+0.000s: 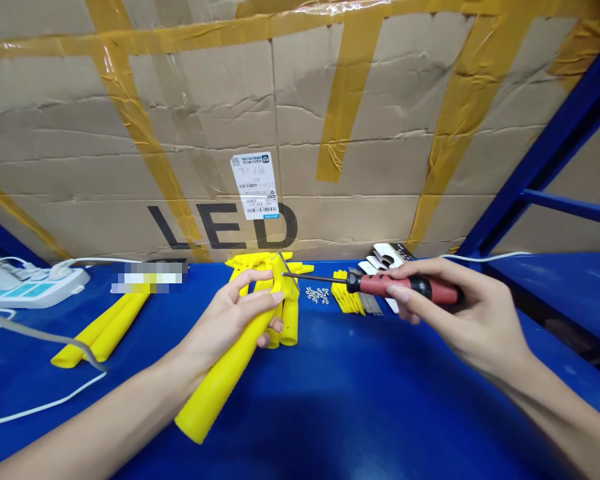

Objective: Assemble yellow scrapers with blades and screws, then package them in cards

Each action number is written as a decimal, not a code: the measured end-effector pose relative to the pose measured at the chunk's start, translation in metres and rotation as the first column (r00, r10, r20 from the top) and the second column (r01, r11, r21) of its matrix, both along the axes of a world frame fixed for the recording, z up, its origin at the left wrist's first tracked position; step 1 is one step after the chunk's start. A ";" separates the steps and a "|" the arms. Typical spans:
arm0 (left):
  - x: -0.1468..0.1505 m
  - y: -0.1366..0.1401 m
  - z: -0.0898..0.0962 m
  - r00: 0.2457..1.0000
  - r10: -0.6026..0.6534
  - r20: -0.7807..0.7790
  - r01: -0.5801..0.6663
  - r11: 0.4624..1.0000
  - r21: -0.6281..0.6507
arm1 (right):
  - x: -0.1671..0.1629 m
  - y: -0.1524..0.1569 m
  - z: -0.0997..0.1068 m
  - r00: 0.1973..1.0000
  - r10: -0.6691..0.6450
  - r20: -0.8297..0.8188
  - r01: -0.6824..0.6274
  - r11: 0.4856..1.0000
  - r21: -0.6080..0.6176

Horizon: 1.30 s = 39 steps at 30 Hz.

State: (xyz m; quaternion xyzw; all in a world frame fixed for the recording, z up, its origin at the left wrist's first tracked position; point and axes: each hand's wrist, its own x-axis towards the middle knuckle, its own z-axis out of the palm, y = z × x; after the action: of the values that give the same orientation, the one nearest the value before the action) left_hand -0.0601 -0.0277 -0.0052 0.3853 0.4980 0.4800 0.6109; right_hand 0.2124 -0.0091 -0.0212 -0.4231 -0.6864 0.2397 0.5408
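My left hand [243,308] is wrapped round a yellow plastic scraper [225,380], tilted with its thin metal blade edge at the upper end and its wide handle end towards me. A red and black screwdriver [410,288] lies almost level in my right hand [465,313], pinched between thumb and fingers. Its tip meets the scraper's head, though the screw there is too small to make out. Behind my left hand, more yellow scraper parts [290,325] lie on the blue table, partly hidden. Small screws [317,295] are scattered beside them.
Yellow flat pieces [347,293] and grey blades [371,304] lie below the screwdriver, near white cards [387,257]. At left are two yellow scrapers [117,327], a power strip [40,288] and white cables. A large cardboard box [205,160] stands behind; a blue frame [540,160] rises right.
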 end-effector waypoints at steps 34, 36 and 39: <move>0.007 -0.004 -0.003 0.999 0.033 -0.041 -0.026 0.988 0.150 | -0.001 0.010 -0.007 0.914 0.058 -0.401 -0.195 0.930 -0.312; 0.008 -0.005 -0.005 0.999 0.028 -0.033 -0.022 0.989 0.148 | 0.001 0.011 -0.008 0.905 0.043 -0.423 -0.195 0.926 -0.323; 0.009 -0.005 -0.006 0.999 0.041 -0.035 -0.035 0.987 0.156 | 0.002 0.011 -0.006 0.859 0.173 -0.482 -0.362 0.871 -0.333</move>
State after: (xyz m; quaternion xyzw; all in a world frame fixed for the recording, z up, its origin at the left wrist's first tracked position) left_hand -0.0516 -0.0324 -0.0115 0.4312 0.4781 0.5213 0.5601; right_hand 0.2148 0.0021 -0.0268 -0.3608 -0.5341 0.5416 0.5396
